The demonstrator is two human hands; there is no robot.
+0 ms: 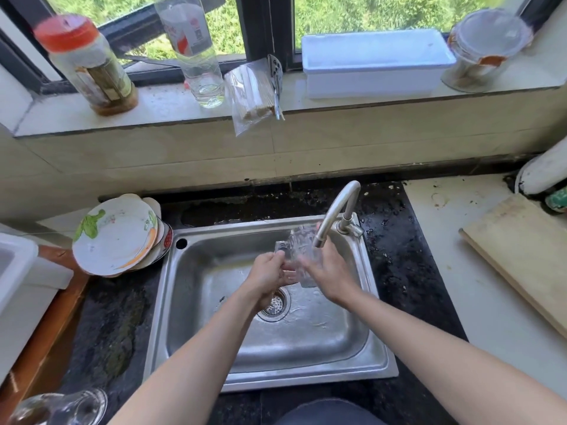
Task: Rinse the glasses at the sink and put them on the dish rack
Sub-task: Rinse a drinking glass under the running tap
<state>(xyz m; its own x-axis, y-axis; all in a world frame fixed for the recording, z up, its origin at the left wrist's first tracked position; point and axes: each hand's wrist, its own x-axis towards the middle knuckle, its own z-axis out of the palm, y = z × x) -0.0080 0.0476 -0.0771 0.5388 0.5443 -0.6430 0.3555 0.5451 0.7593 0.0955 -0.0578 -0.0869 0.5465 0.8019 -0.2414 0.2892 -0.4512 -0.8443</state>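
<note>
Held glass (302, 251) blurred, corner glass (73, 407) cut off.

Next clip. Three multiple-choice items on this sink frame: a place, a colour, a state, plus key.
1. Where is the stack of plates? A) on the counter left of the sink B) inside the sink C) in a cupboard
2. What colour is the lid of the jar at the left end of the windowsill? A) blue B) red C) green
3. What are the hands doing? A) resting empty B) drying a bowl C) left hand and right hand both holding the glass by the faucet spout
1 A: they lean beside the basin's left rim. 2 B: the cap is red. 3 C: both hands' fingers wrap the glass.
</note>
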